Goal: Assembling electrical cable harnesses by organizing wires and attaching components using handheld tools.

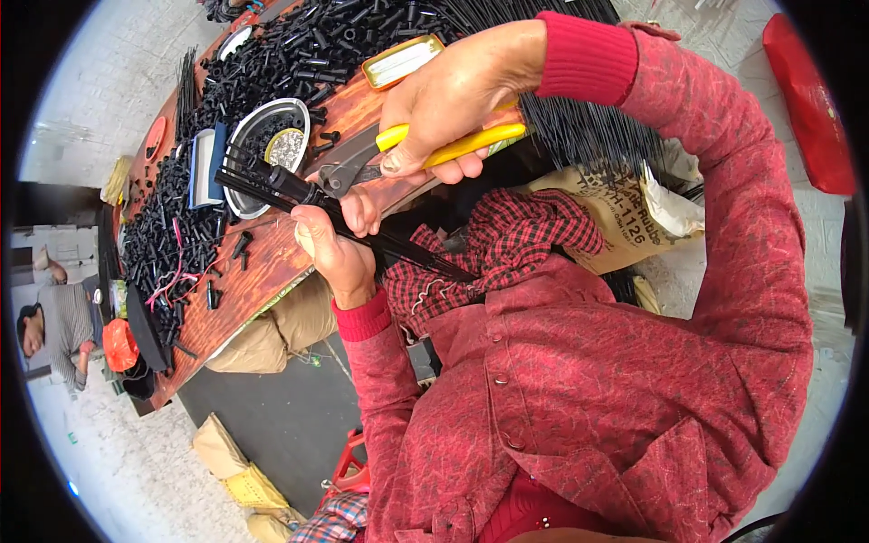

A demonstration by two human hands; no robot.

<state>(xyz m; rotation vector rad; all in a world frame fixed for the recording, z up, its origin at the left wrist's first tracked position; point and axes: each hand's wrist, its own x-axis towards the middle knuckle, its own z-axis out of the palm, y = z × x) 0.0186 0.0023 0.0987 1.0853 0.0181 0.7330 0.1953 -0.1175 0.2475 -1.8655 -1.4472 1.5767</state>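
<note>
Our left hand (337, 242) is fisted tight, forearm rising from below. Our right hand (448, 100) curls closed just above it (red sleeve arching in from the right), knuckles toward us.

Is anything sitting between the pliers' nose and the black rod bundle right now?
Nothing visible. The right hand holds the yellow-handled pliers with their nose right at the black rod bundle, which the left hand grips just below. The metal bowl lies behind the bundle, not between them.
</note>
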